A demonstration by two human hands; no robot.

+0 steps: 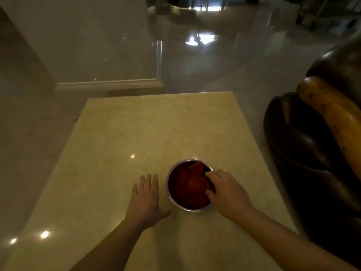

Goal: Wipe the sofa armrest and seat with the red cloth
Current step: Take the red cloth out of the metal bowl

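Observation:
A red cloth (192, 184) lies crumpled inside a small metal bowl (170, 194) on a pale stone table (148, 130). My right hand (227, 192) reaches into the bowl from the right, with its fingers and thumb closed on the cloth's edge. Just left of the bowl, my left hand (145, 200) rests flat on the tabletop with fingers apart, holding nothing. The dark brown leather sofa (304, 145) stands to the right of the table, its rounded armrest facing me. The seat is not visible.
A tan-orange cushion or trim (332, 122) runs along the sofa's top. Glossy tiled floor (214, 65) surrounds the table. A pale wall corner with a baseboard (109, 83) stands beyond the table's far left. Dim furniture legs show at the far top.

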